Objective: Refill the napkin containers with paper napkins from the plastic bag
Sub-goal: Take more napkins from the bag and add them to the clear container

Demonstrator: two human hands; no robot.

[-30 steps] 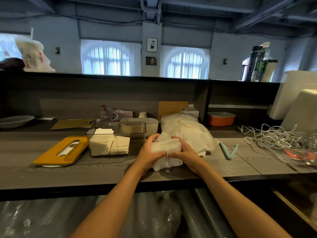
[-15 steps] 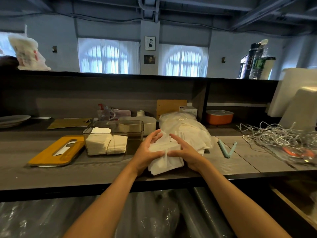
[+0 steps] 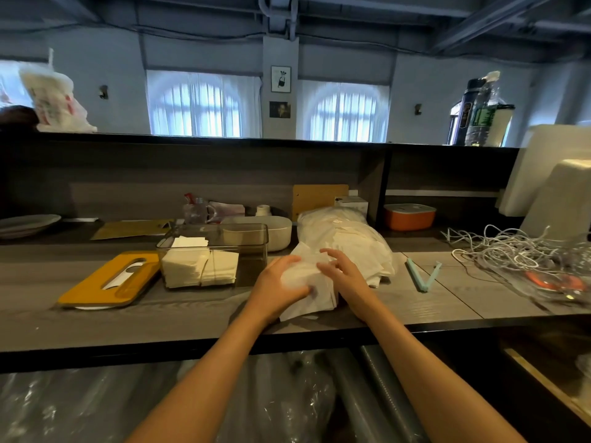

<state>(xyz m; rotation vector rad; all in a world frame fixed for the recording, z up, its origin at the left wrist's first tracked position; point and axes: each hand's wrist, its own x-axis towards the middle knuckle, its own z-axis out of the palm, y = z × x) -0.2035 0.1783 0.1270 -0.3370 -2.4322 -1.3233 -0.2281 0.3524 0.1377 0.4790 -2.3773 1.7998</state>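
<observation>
Grey wooden counter (image 3: 192, 318) under arched windows (image 3: 201, 105); both hands grip napkins (image 3: 308, 282).

White paper, grey wood, some yellow and orange

The napkins (image 3: 307, 282) and the plastic bag (image 3: 345, 238) are white; the counter (image 3: 192, 314) is grey with a wood-grain pattern. At 9 o'clock of the clear container (image 3: 252, 247) lies a mustard-yellow lid (image 3: 96, 286); at 2 o'clock an orange box (image 3: 409, 217), at 3 o'clock a pale teal clip (image 3: 422, 276).
</observation>
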